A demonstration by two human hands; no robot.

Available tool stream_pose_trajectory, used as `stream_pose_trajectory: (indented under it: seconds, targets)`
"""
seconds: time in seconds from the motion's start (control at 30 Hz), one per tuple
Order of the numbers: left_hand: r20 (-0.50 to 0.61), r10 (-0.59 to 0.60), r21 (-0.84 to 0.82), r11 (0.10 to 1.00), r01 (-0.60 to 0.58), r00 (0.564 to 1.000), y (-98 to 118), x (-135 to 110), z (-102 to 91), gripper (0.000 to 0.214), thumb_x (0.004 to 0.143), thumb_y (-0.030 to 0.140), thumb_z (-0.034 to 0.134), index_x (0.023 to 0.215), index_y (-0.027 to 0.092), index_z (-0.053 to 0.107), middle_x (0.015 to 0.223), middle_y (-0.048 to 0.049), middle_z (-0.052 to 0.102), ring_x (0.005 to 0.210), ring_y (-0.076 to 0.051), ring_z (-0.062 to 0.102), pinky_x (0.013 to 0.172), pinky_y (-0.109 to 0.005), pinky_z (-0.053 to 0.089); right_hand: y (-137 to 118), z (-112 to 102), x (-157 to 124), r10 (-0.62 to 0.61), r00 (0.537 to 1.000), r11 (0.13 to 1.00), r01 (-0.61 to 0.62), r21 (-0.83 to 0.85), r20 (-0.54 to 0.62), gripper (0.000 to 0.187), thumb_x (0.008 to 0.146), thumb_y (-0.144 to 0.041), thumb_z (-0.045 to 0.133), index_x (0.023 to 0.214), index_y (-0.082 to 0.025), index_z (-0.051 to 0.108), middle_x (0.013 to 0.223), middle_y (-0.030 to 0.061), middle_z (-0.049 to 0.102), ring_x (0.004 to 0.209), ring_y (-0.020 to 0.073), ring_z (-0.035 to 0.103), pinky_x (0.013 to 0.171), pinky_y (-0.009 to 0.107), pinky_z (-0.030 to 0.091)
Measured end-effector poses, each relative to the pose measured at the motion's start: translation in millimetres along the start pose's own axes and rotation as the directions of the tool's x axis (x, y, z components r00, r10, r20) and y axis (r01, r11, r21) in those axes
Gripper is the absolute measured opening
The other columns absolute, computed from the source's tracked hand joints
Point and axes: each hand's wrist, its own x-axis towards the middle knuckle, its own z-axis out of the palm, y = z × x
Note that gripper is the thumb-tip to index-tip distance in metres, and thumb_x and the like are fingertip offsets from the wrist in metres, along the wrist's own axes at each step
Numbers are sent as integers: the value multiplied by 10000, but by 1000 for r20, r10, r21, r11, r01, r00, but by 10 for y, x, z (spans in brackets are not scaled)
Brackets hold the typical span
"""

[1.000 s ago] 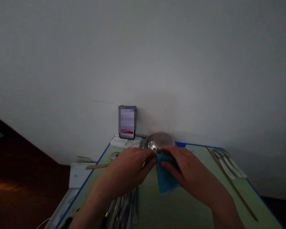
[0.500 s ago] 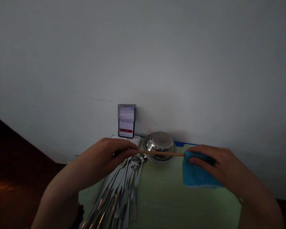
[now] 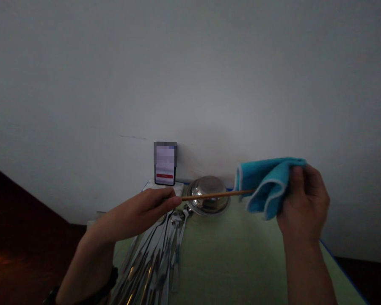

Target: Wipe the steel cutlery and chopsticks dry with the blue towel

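Observation:
My left hand (image 3: 157,202) pinches one end of a thin wooden chopstick (image 3: 214,195), held level above the table. The far end of the chopstick runs in beside a folded blue cloth (image 3: 266,178) with pale edging. My right hand (image 3: 306,199) grips this cloth by its right side, thumb in front. Whether the cloth touches the chopstick's tip cannot be made out. Under the chopstick sits an upturned shiny metal bowl (image 3: 209,190). Below my left hand lies a pile of metal cutlery (image 3: 158,258), spoons among it.
A phone (image 3: 165,165) with a lit screen stands upright at the back against the wall (image 3: 190,76), on a white object (image 3: 178,187). A green cover with a blue edge lies over the table (image 3: 228,258). Dark reddish floor (image 3: 19,254) shows at the left.
My right hand has turned and risen, lifting the blue cloth and opening its folds away from the chopstick. The chopstick now tilts slightly up to the right. My left hand keeps its pinch.

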Motion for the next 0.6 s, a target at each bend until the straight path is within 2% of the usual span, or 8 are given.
stream_pose_trajectory:
  seconds: [0.07, 0.13, 0.23, 0.33, 0.4, 0.5, 0.53, 0.6]
  targets:
    - [-32, -7, 35, 999, 8, 999, 16, 19, 34, 299, 851, 396, 371, 825, 181, 577, 693, 5, 557, 648, -120, 505, 620, -217, 400, 33, 21, 8, 167, 982, 955, -138, 263, -91, 83, 748, -335, 582, 817, -294, 603, 755, -54, 571, 735, 133, 557, 673, 273, 456]
    - [-47, -33, 42, 999, 35, 998, 10, 38, 56, 315, 859, 408, 353, 842, 177, 566, 696, 4, 554, 650, -121, 505, 632, -226, 399, 69, 26, 34, 316, 947, 865, -262, 428, -57, 90, 731, -323, 587, 811, -286, 604, 790, -50, 606, 788, 153, 579, 696, 306, 479]
    - [-17, -55, 9, 998, 55, 998, -2, 77, 77, 347, 873, 417, 314, 829, 165, 549, 692, 1, 550, 622, -115, 494, 614, -225, 396, 104, 47, 53, 423, 896, 752, -429, 500, 131, 193, 769, -364, 513, 898, -271, 622, 916, -4, 655, 930, 202, 582, 763, 385, 483]
    - [14, -37, -10, 999, 37, 999, 19, 127, 107, 329, 876, 401, 310, 827, 164, 532, 719, -2, 548, 649, -115, 498, 631, -225, 395, 101, 119, 7, 424, 829, 646, -559, 521, 364, 294, 794, -424, 460, 984, -267, 619, 958, 25, 671, 981, 221, 576, 794, 433, 471]
    - [30, -25, -17, 1000, 26, 999, 46, 153, 136, 309, 873, 392, 320, 833, 166, 526, 702, 7, 526, 645, -112, 490, 630, -224, 393, 90, 177, -48, 417, 805, 578, -593, 561, 421, 292, 800, -389, 461, 1017, -264, 610, 962, 24, 676, 968, 208, 585, 822, 433, 457]
    - [93, -10, -54, 998, 15, 996, 88, 170, 189, 325, 887, 400, 289, 831, 172, 514, 667, 20, 486, 615, -105, 465, 606, -218, 390, 79, 231, -121, 454, 795, 508, -601, 616, 402, 261, 801, -316, 455, 1000, -252, 610, 929, 13, 684, 920, 188, 603, 839, 423, 449]
    - [125, -3, -68, 998, 11, 992, 105, 171, 211, 335, 893, 403, 273, 845, 175, 514, 675, 19, 491, 619, -106, 466, 608, -219, 392, 81, 239, -139, 473, 794, 503, -600, 623, 382, 247, 796, -312, 455, 972, -246, 616, 907, 10, 687, 900, 188, 608, 825, 421, 456]
    - [193, 14, -67, 998, -1, 981, 151, 172, 261, 344, 897, 407, 259, 902, 184, 521, 730, 5, 528, 667, -117, 489, 648, -233, 400, 93, 248, -167, 508, 805, 554, -578, 599, 306, 208, 777, -329, 472, 888, -234, 621, 834, -3, 687, 828, 186, 621, 758, 402, 486]
